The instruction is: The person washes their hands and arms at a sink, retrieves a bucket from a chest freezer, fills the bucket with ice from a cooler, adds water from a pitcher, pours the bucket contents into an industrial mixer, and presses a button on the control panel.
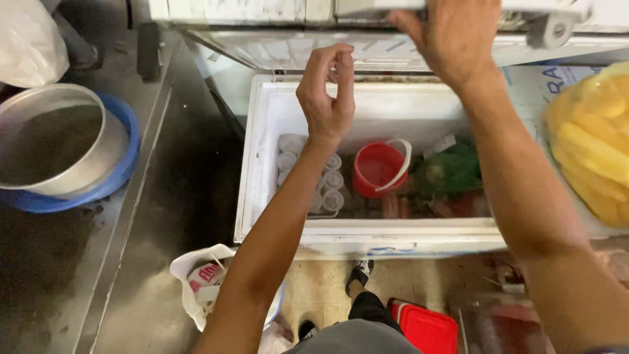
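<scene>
While I look down: chest freezer, open; lid at 12 o'clock, gripped by my right hand. Red bucket inside, ctr. Left hand empty, fingers curled. Risk, imo: grip slips, lid drops on arm.

A white chest freezer held a red bucket and a green bag; beside it sat a yellow bag and a blue basin.
</scene>
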